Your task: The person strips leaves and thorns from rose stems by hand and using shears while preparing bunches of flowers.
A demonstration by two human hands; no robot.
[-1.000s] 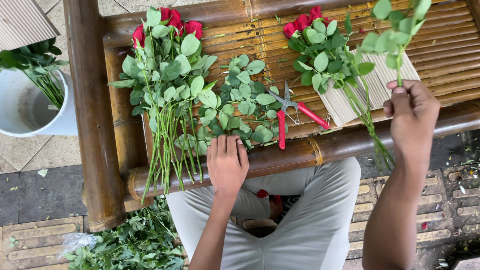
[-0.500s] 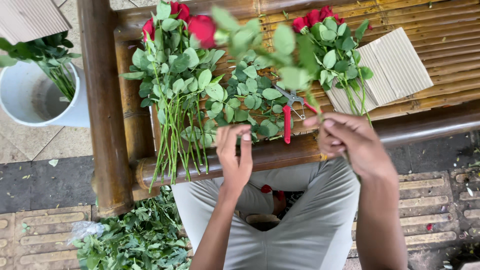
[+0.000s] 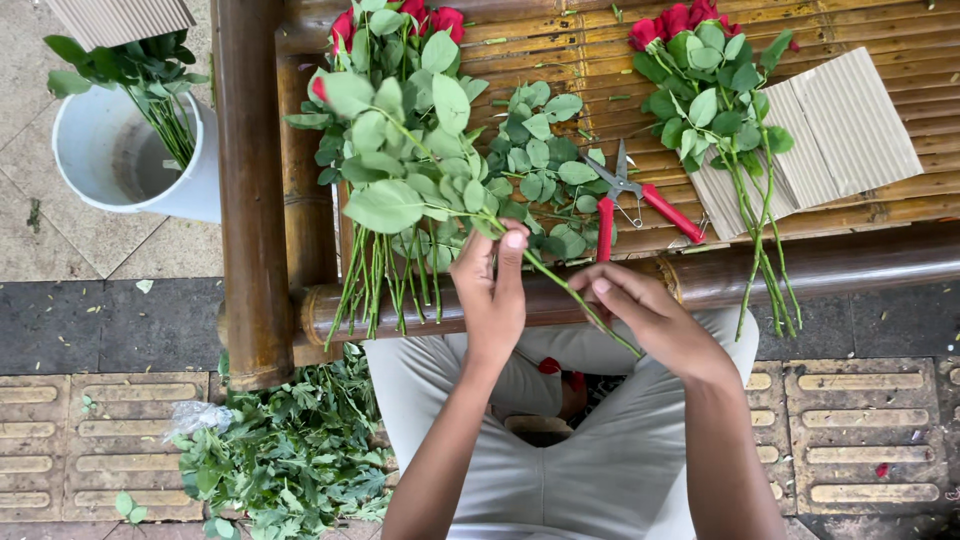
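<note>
Both hands work one rose stem (image 3: 560, 280), which runs diagonally from its leafy top over the bamboo table (image 3: 900, 60) down across the front rail to the lap. The left hand (image 3: 492, 290) has thumb and fingers closed around the upper stem just under the leaves; the right hand (image 3: 640, 315) has its fingers pinched shut on the lower stem. Risks, as judged: thorns cannot be made out at this size, yet bare fingers sliding along such a stem could be pricked; a hard pull could snap the thin stem or tear off wanted leaves; the leafy top lies against the rose bunch (image 3: 400, 150) on the table's left, so tugging could drag neighbouring stems off the edge, where their ends already overhang. The red-handled clippers (image 3: 640, 205) lie open, blades away from the person, just beyond both hands — a careless reach could meet the blades. A second bunch (image 3: 720, 90) rests on corrugated cardboard (image 3: 850, 120) at the right, stems hanging over the rail, liable to slip if knocked. Containers: one white bucket (image 3: 85, 160) stands on the paving left of the table, holding a few leafy stems (image 3: 150, 80) leaning against its far rim — whether it holds water cannot be told. Stripped leaves (image 3: 290, 450) lie heaped on the ground beside the person's knee, not in any container.
</note>
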